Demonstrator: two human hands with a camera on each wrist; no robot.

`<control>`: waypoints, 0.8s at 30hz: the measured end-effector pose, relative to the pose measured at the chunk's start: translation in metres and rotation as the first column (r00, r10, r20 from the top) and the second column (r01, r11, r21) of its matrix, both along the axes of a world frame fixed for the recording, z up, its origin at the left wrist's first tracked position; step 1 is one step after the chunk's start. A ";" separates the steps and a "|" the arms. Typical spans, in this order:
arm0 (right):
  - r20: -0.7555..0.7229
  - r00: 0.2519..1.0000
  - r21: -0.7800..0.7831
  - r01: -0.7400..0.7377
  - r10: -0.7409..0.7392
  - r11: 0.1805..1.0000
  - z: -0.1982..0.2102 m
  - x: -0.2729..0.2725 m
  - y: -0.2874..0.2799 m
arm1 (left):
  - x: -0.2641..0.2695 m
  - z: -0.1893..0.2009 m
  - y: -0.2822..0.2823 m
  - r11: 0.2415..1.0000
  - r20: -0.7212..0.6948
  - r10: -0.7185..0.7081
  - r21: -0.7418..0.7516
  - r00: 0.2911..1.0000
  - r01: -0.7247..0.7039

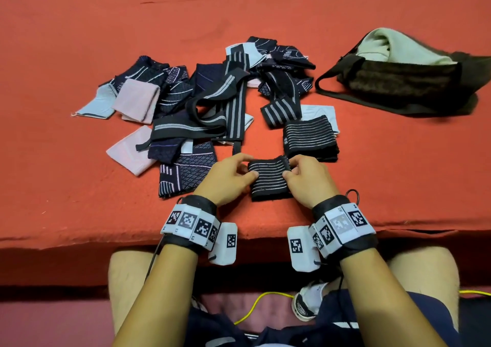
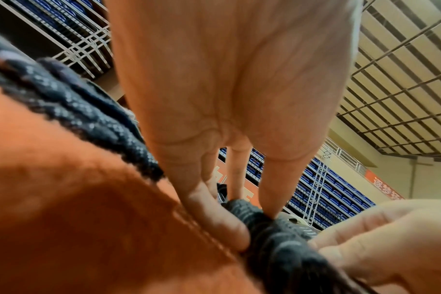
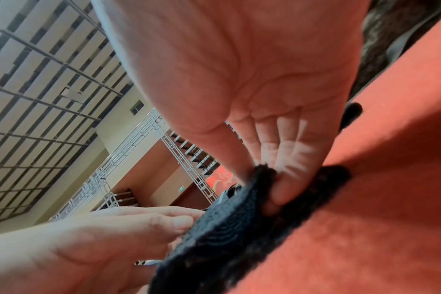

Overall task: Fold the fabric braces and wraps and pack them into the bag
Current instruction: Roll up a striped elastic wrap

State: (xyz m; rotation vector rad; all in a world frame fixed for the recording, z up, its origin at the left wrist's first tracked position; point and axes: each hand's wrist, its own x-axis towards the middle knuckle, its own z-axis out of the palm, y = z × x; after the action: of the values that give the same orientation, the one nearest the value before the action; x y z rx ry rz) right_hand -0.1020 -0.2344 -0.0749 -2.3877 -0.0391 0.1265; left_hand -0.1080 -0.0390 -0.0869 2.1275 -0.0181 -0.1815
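A black wrap with thin grey stripes (image 1: 269,178) lies folded near the front edge of the red table. My left hand (image 1: 233,175) pinches its left edge between thumb and fingers, and my right hand (image 1: 303,174) pinches its right edge. The left wrist view shows my fingers (image 2: 214,214) gripping the dark wrap (image 2: 272,238); in the right wrist view my fingers (image 3: 282,179) are tucked into the wrap's fold (image 3: 229,224). A folded striped wrap (image 1: 309,138) lies just behind. The dark bag (image 1: 406,81) with a pale lining lies open at the far right.
A loose pile of navy, black-striped, pink and pale-blue braces and wraps (image 1: 186,107) spreads across the middle and left of the red table (image 1: 79,187). The bag's strap (image 1: 353,99) loops toward the pile. My knees are below the table's front edge.
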 end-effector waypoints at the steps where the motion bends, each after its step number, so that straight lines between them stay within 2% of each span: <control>1: -0.001 1.000 -0.009 0.007 -0.007 1.000 0.001 0.000 -0.001 | 0.000 0.001 -0.001 1.000 -0.003 -0.015 0.002 1.000 0.015; 8: 0.025 0.997 -0.101 0.070 -0.068 0.992 0.003 -0.002 -0.010 | 0.004 0.005 -0.004 0.984 0.000 -0.045 0.170 0.999 0.044; 15: -0.059 0.996 -0.146 0.053 -0.063 0.988 0.011 -0.004 -0.013 | 0.006 0.014 -0.015 0.917 0.045 -0.081 0.396 0.996 0.057; 24: -0.062 0.994 -0.148 0.075 -0.085 0.986 0.012 -0.004 -0.020 | 0.007 0.014 -0.016 0.900 0.065 -0.103 0.431 0.993 0.065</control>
State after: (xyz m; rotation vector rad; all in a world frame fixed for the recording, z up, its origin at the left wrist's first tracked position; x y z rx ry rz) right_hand -0.1056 -0.2544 -0.0631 -2.5244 0.1020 0.1784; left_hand -0.1012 -0.0553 -0.0731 2.5778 -0.1325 -0.1545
